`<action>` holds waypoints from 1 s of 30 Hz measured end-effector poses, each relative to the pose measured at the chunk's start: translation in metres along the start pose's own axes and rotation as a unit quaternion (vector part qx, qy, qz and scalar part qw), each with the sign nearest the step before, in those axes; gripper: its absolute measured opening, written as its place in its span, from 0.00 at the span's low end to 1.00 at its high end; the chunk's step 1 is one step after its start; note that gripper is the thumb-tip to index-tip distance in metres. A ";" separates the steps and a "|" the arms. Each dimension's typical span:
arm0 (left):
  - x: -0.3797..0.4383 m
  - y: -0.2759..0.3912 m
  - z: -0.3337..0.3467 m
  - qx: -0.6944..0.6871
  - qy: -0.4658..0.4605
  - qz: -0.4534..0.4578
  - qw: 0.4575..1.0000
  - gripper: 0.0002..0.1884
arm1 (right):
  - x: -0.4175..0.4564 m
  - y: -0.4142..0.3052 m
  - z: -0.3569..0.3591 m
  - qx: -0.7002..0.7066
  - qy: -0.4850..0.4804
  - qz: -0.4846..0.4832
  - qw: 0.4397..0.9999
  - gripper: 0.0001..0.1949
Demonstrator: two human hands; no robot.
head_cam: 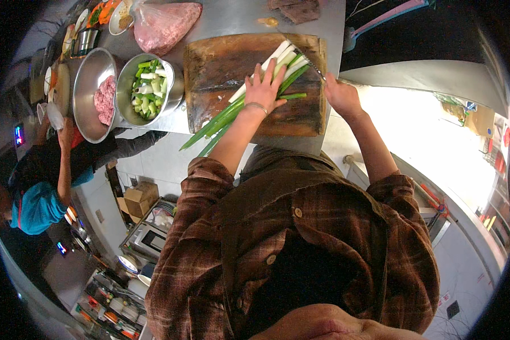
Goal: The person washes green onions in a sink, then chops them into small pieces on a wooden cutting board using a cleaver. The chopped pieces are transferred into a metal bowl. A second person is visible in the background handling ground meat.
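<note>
A bunch of large green onions (223,116) lies slantwise across a worn wooden cutting board (221,59). Their white ends point to the far right, and the green leaves hang over the board's near edge. My left hand (263,85), with a bracelet at its wrist, holds the bunch down with fingers spread over the stalks. In my right hand (342,95) is the handle of a kitchen knife (301,53); its blade, seen nearly edge-on, is at the white ends. Whether the blade touches them I cannot tell. Left of the board, a steel pot (176,85) holds cut green onion pieces (146,100).
Beyond the pot stands a steel bowl (85,91) with ground meat (105,100). A plastic bag of ground meat (165,25) lies behind them. A brown cloth (297,9) is at the counter's far side. To the left, another person (40,204) holds a pale object.
</note>
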State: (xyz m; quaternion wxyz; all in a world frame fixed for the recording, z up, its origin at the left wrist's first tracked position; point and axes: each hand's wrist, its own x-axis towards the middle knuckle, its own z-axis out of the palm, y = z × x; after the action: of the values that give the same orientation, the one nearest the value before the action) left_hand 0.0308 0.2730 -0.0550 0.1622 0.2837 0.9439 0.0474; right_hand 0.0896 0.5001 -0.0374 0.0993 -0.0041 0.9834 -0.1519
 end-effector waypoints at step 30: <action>-0.024 -0.056 0.038 0.051 0.049 -0.041 0.997 0.33 | 0.025 -0.089 -0.016 0.007 -0.155 0.001 0.988 0.10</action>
State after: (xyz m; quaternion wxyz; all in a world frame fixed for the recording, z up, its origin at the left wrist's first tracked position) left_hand 0.0332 0.2126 -0.0938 0.1028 0.2504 0.9627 0.0067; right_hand 0.0601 0.4190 -0.0001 0.2506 -0.0260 0.9551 -0.1562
